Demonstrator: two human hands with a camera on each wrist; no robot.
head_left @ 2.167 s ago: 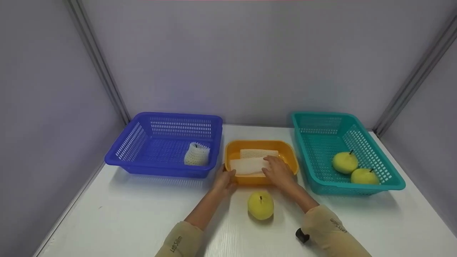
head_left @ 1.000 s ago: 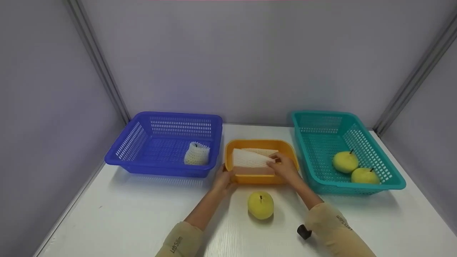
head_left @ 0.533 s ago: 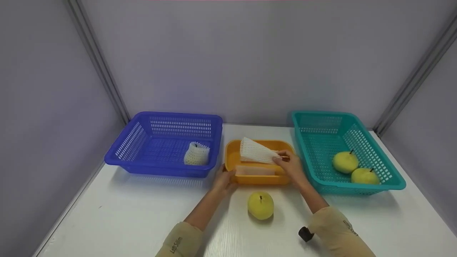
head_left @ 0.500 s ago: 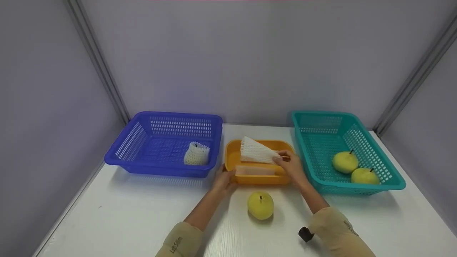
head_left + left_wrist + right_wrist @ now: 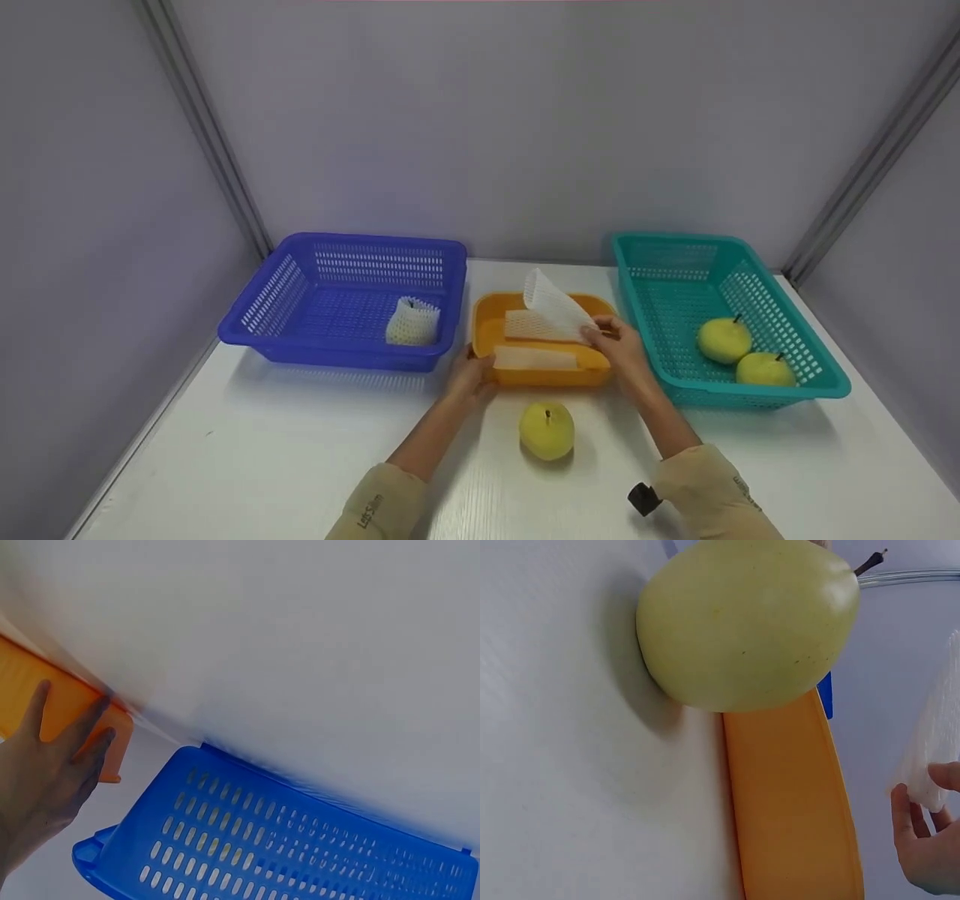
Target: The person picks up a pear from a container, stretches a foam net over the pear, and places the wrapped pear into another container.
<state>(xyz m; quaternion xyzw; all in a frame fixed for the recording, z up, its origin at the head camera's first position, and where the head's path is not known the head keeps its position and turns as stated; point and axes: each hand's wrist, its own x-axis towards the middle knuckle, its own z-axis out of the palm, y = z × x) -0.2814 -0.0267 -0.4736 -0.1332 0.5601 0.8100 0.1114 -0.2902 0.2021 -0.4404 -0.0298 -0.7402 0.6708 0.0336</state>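
Note:
My right hand (image 5: 621,351) pinches a white foam fruit net (image 5: 553,304) by its lower right end. The net slants up to the left above the orange tray (image 5: 484,319), its far end gaping open. In the right wrist view thumb and fingertips grip the net (image 5: 932,739). My left hand (image 5: 466,379) rests against the tray's left end; the left wrist view has its fingers (image 5: 84,724) extended along the outer wall. Two more flat foam nets lie in the tray, one at the back (image 5: 525,324) and one at the front (image 5: 534,358). A yellow-green pear (image 5: 547,431) stands in front of the tray.
To the left is a blue basket (image 5: 352,356) with one pear in a foam net (image 5: 413,322). On the right stands a green basket (image 5: 641,315) holding two bare pears (image 5: 724,340). A small black object (image 5: 643,499) is by the right sleeve. Walls (image 5: 525,135) enclose the table.
My right hand has picked a foam net out of the tray and raised it, moving right and tilting its far end up. The left hand has stayed at the tray.

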